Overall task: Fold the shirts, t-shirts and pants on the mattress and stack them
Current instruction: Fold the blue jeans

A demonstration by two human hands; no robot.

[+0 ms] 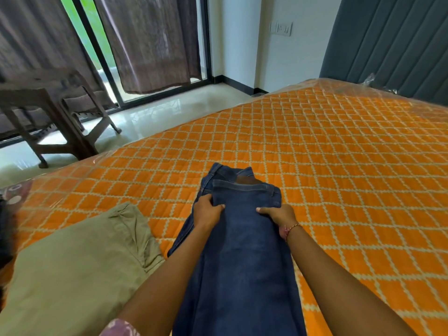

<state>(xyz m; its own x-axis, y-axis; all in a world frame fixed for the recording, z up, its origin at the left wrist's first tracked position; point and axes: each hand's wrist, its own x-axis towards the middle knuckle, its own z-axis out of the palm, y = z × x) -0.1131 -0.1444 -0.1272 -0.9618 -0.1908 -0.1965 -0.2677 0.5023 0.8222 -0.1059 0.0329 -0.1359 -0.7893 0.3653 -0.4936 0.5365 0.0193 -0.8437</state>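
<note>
Dark blue jeans [244,258] lie lengthwise on the orange quilted mattress [339,166], waistband at the far end. My left hand [207,212] grips the left side of the jeans just below the waistband. My right hand [278,214] grips the right side at the same height, a thread band on its wrist. Olive green pants [80,265] lie folded on the mattress to the left of the jeans.
A dark wooden chair [55,112] stands on the glossy floor beyond the mattress's left edge, in front of a curtained glass door [150,44]. A grey padded headboard [392,40] rises at the far right. A patterned cloth [14,192] shows at the left edge.
</note>
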